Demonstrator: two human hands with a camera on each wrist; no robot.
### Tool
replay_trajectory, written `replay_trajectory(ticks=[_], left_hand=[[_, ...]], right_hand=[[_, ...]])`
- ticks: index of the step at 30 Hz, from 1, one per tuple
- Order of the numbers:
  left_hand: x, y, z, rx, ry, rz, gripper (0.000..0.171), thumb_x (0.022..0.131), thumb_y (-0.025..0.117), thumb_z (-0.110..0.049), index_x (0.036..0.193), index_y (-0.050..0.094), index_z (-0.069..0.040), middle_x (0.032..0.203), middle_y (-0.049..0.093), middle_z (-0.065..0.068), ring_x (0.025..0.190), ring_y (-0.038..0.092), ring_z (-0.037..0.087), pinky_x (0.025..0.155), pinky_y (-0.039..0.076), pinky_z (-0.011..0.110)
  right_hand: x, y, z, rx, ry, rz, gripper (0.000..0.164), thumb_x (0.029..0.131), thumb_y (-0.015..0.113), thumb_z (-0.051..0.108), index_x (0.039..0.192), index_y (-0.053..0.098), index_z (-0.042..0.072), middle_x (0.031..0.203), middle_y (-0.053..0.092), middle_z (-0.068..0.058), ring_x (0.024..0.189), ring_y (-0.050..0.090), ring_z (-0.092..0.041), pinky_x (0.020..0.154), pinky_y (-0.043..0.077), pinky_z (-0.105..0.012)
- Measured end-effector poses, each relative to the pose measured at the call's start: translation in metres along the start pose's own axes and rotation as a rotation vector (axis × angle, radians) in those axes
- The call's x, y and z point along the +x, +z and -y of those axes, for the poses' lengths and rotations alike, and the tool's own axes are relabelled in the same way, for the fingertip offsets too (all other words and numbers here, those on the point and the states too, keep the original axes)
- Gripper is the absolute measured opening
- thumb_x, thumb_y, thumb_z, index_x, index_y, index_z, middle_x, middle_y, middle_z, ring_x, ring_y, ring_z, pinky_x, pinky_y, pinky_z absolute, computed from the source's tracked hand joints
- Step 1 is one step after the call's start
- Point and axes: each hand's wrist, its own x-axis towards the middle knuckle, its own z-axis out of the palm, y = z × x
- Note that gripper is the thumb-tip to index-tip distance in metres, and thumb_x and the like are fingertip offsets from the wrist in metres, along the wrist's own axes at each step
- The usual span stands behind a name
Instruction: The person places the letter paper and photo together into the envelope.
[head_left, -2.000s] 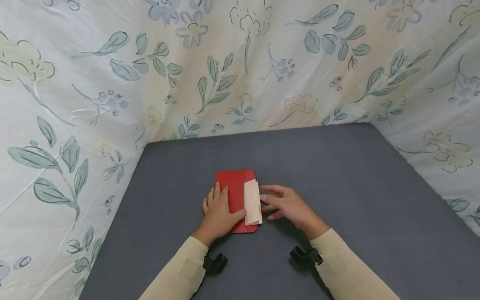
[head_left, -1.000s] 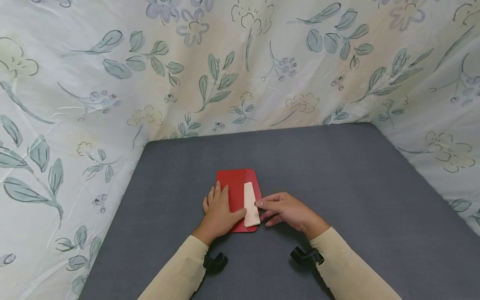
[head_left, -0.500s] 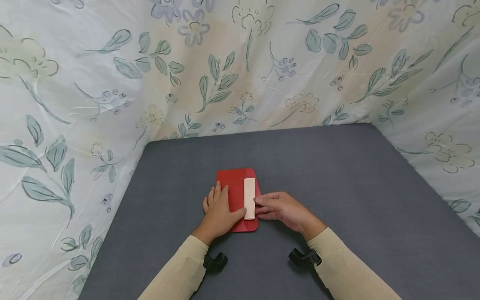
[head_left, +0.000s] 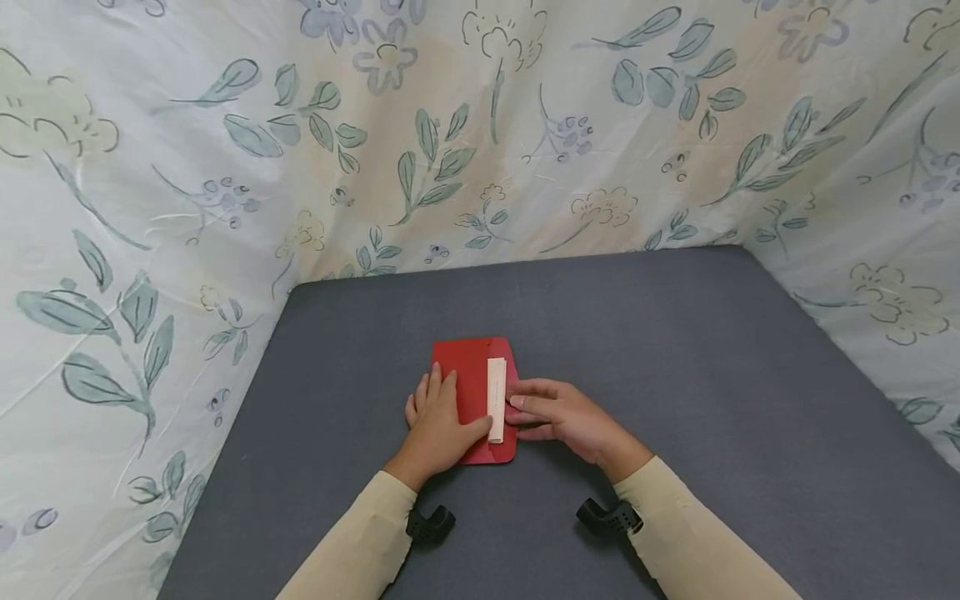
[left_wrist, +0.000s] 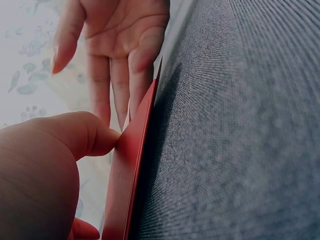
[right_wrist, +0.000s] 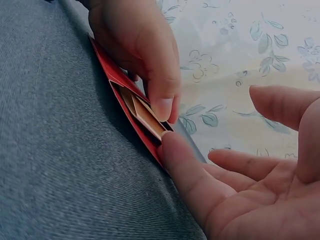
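A red envelope (head_left: 467, 354) lies on the grey table, its opening toward the right. Folded pale paper (head_left: 497, 396) sticks partly out of that opening as a narrow strip; the remainder is hidden inside. My left hand (head_left: 438, 429) rests on the envelope with fingers spread, its thumb pressing near the opening's edge. From the right, my right hand (head_left: 566, 417) touches the paper's outer edge with extended fingers. In the right wrist view, one fingertip meets the end of the folded paper (right_wrist: 149, 119) between the envelope's layers.
The dark grey table (head_left: 675, 350) stretches around the envelope on all sides. Floral fabric (head_left: 480, 167) hangs along the back and both sides. A black wrist strap (head_left: 611, 515) sits on the right sleeve, another black strap (head_left: 430, 525) on the left sleeve.
The pale paper has moved left, further into the envelope, so a narrower strip shows. My right hand has followed it left and its fingers have straightened; the left hand stays in place.
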Motion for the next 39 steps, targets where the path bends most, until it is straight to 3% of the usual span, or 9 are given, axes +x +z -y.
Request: replay_trajectory(ticks=[6,18,25,31,35,39], left_hand=[[0.0,-0.001,0.0,-0.008,0.01,0.0,0.102,0.09,0.078,-0.044,0.168,0.032,0.004,0.178,0.013,0.024,0.159,0.011,0.048,0.122,0.005,0.071],[-0.001,0.002,0.003,-0.018,0.028,-0.013,0.102,0.089,0.077,-0.043,0.167,0.033,0.004,0.178,0.012,0.024,0.16,0.009,0.048,0.121,0.003,0.072],[-0.002,0.003,0.004,-0.005,0.034,-0.015,0.102,0.089,0.078,-0.043,0.167,0.033,0.005,0.178,0.013,0.025,0.16,0.009,0.048,0.121,0.003,0.073],[-0.001,0.003,0.004,0.003,0.033,-0.009,0.1,0.091,0.077,-0.043,0.168,0.033,0.004,0.178,0.012,0.024,0.16,0.009,0.048,0.121,0.003,0.072],[-0.001,0.002,0.003,0.006,0.018,-0.002,0.101,0.091,0.077,-0.043,0.168,0.032,0.003,0.179,0.011,0.023,0.16,0.008,0.047,0.122,0.003,0.072],[0.0,0.003,0.004,0.016,0.006,-0.004,0.101,0.089,0.077,-0.043,0.168,0.033,0.004,0.178,0.012,0.024,0.16,0.009,0.048,0.122,0.004,0.072]], right_hand=[[0.0,0.004,0.0,0.015,0.005,0.024,0.064,0.109,0.066,0.022,0.159,0.044,-0.011,0.156,0.052,-0.028,0.133,0.063,-0.042,0.101,0.057,-0.049],[0.003,0.018,-0.008,0.06,-0.052,0.096,0.072,0.114,0.057,0.024,0.167,0.024,-0.011,0.17,0.034,-0.029,0.146,0.05,-0.044,0.107,0.053,-0.052],[0.01,0.023,-0.012,0.123,-0.01,0.082,0.072,0.115,0.053,0.031,0.172,0.022,-0.001,0.174,0.029,-0.022,0.155,0.039,-0.04,0.099,0.056,-0.044],[0.012,0.023,-0.013,0.169,-0.057,0.137,0.071,0.117,0.045,0.034,0.173,0.015,0.001,0.177,0.019,-0.023,0.158,0.029,-0.044,0.097,0.055,-0.04],[0.011,0.021,-0.011,0.149,-0.106,0.116,0.069,0.118,0.044,0.035,0.172,0.019,0.0,0.176,0.021,-0.024,0.154,0.036,-0.047,0.098,0.057,-0.041],[0.01,0.016,-0.009,0.078,-0.147,0.014,0.066,0.117,0.048,0.036,0.168,0.03,-0.003,0.171,0.032,-0.026,0.144,0.05,-0.047,0.094,0.059,-0.042]])
